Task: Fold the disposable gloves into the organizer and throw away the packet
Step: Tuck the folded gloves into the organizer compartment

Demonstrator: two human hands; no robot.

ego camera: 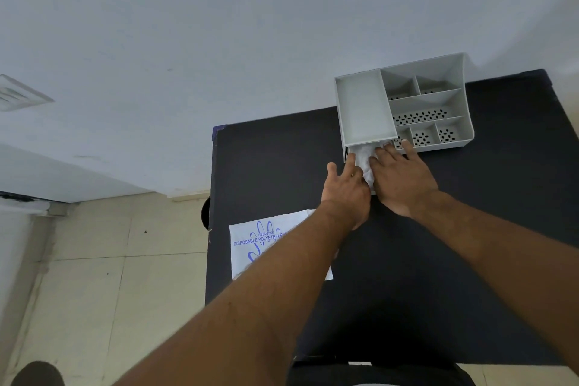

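both hands, left hand point(344, 194) and right hand point(402, 180), fingers spread flat, are pressing the folded gloves point(366, 163), seemingly thin and slippery, into the organizer point(363, 106) at right of frame.

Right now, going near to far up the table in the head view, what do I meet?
Glove packet → left hand and right hand side by side on the folded gloves → grey organizer.

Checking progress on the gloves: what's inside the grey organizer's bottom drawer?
A crumpled white bundle of gloves shows in the drawer of the grey plastic organizer; both hands and the tray above cover the rest.
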